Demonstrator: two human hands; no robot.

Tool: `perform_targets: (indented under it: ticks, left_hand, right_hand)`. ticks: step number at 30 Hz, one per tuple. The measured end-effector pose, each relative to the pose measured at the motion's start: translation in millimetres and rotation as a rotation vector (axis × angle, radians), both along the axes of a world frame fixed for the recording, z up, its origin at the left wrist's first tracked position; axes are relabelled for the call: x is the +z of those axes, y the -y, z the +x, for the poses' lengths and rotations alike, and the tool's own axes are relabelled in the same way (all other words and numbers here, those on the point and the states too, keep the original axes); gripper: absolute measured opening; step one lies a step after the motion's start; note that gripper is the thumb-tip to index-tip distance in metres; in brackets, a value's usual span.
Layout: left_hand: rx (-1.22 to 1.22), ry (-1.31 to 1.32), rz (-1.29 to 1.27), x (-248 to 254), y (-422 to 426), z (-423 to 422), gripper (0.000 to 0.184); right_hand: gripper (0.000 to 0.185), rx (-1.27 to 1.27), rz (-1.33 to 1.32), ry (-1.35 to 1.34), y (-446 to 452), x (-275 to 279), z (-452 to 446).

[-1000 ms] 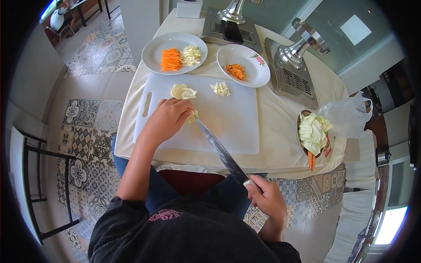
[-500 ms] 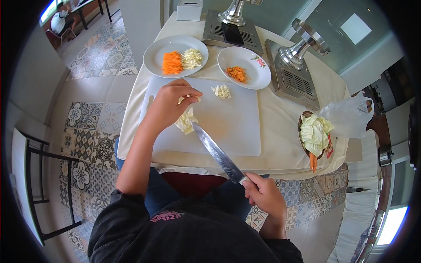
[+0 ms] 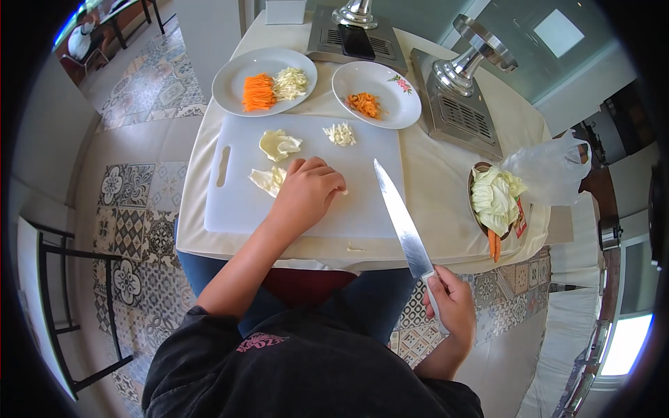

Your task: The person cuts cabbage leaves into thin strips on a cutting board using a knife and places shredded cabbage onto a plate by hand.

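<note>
My right hand [image 3: 451, 301] is closed round the white handle of a large kitchen knife [image 3: 404, 226], whose blade points away over the right edge of the white cutting board [image 3: 240, 202]. Low over the board, my left hand [image 3: 310, 191] has its fingers curled together, with a small pale piece of cabbage [image 3: 344, 191] showing at the tips. One cabbage leaf piece [image 3: 279, 145] lies just beyond that hand. Another leaf piece [image 3: 266, 181] is partly behind it. Farther back on the board sits a little pile of cut cabbage [image 3: 340, 134].
Behind the board, a plate [image 3: 226, 94] holds carrot and pale strips; a flowered plate [image 3: 404, 108] holds carrot shreds. A bowl of cabbage [image 3: 496, 198] with carrots stands right, beside a plastic bag [image 3: 550, 167]. Metal stands [image 3: 460, 115] and a phone [image 3: 356, 42] are at the back.
My left hand has moved right and nearer me, leaving a leaf piece on the board. The knife has swung right, away from the cabbage. A pale sliver now shows on the tablecloth's front edge.
</note>
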State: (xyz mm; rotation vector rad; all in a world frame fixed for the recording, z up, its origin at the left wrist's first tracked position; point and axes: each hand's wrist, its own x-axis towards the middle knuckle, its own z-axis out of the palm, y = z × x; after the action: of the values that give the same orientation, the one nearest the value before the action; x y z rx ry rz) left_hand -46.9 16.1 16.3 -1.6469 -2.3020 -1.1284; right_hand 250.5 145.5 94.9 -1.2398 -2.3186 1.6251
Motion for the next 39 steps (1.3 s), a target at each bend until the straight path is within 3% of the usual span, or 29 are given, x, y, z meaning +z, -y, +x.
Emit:
perform_targets:
  ticks: [9,18,25,32,39]
  left_hand:
    - [0.208,-0.001,0.052,10,22,6,0.014]
    - [0.102,-0.1,-0.022,-4,13,22,0.015]
    - [0.056,-0.097,-0.049,-5,10,21,0.004]
    - [-0.105,-0.093,-0.33,9,20,14,0.006]
    - [-0.009,-0.115,-0.253,4,4,9,0.005]
  right_hand:
    - [0.032,0.061,0.158,-0.024,5,-15,-7]
    - [0.033,0.088,0.165,-0.027,8,-17,-16]
    - [0.035,0.062,0.121,-0.023,5,-26,-15]
    - [0.035,0.05,0.122,-0.05,5,-24,-16]
    - [0.034,0.056,0.105,-0.043,4,-24,-15]
